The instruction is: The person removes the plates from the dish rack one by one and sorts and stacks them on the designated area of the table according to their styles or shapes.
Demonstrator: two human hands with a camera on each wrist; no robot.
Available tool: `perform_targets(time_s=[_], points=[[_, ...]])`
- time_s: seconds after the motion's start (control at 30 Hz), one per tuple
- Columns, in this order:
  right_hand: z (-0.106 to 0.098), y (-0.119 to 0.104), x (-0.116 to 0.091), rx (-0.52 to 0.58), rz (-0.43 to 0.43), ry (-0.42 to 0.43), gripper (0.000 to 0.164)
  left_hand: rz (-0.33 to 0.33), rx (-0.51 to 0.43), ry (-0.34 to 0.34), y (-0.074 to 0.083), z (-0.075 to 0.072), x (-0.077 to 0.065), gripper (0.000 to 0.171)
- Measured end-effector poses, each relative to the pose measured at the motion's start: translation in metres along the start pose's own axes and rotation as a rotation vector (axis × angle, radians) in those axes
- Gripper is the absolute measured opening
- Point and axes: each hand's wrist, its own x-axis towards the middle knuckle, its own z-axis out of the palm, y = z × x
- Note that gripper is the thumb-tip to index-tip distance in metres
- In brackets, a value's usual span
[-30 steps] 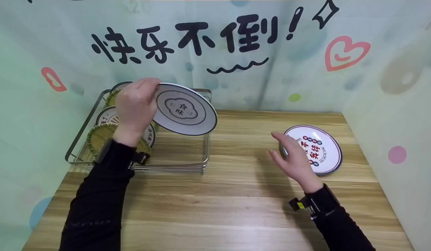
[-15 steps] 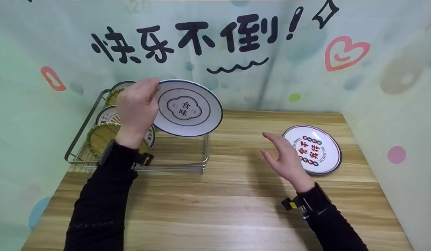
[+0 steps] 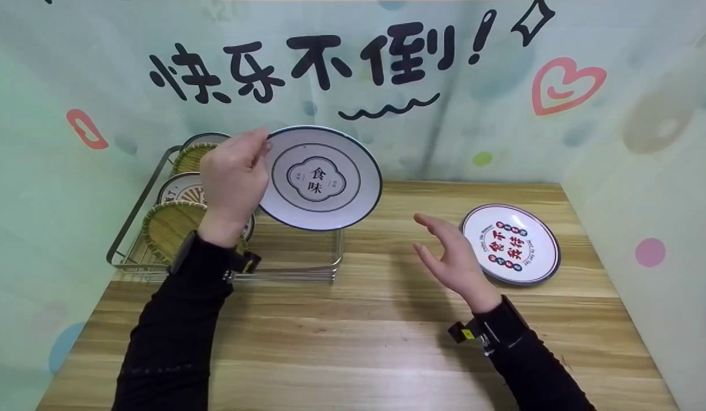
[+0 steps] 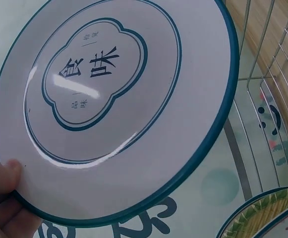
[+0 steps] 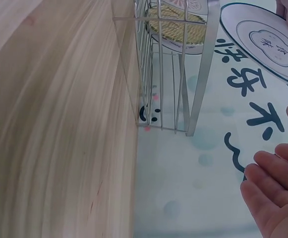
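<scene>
My left hand (image 3: 234,181) pinches the left edge of a white plate (image 3: 323,178) with a dark teal rim and a printed centre. The plate is tilted, its face toward me, and held above a wire basket (image 3: 337,251). In the left wrist view the thumb (image 4: 6,176) lies on the plate's face and the fingers go behind it. My right hand (image 3: 453,260) hovers over the table with its fingers spread, holding nothing. Beside it, a white plate with red lettering (image 3: 536,251) lies on the table.
Inside the basket's left part stand woven bamboo trays (image 3: 173,228) and printed plates (image 3: 179,187). A wooden table (image 3: 353,337) spreads below. Printed cloth walls (image 3: 398,142) close off the back and sides.
The plate in my left hand has shifted right and turned its face more toward me. My right hand has moved left, off the red-lettered plate, uncovering its print.
</scene>
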Motion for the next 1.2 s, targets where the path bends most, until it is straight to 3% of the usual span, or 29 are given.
perform_targets(time_s=[0.57,0.8,1.2], points=[[0.011,-0.019,0.015,0.207,-0.026,0.031,0.050,0.024,-0.031,-0.074,0.021,0.002,-0.003,0.008],[0.014,-0.028,0.020,0.325,-0.018,0.056,0.046,0.046,-0.064,-0.059,0.030,0.003,-0.003,0.007],[0.015,-0.037,0.022,0.342,0.009,0.096,0.035,0.018,-0.083,-0.120,0.042,0.007,-0.008,0.010]])
